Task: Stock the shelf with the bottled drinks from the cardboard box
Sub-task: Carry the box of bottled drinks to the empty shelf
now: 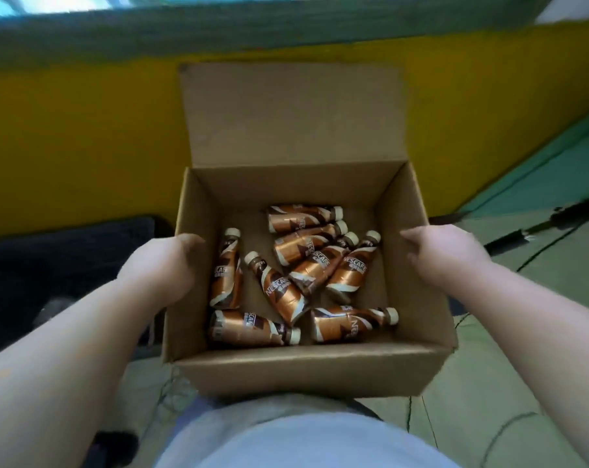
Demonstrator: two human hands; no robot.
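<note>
An open cardboard box (306,369) is held in front of my body, its far flap standing up. Several brown and copper bottled coffee drinks (283,292) with cream caps lie loose on their sides on the box floor. My left hand (164,265) grips the box's left wall, fingers hidden under or behind it. On the opposite wall my right hand (445,255) holds on, fingers curled out of sight. No shelf is in view.
A yellow wall band (83,146) with a teal strip above runs behind the box. A dark mat or crate (49,265) lies at the left. Green floor (522,366) with cables spreads at the right. My light shirt (303,440) fills the bottom.
</note>
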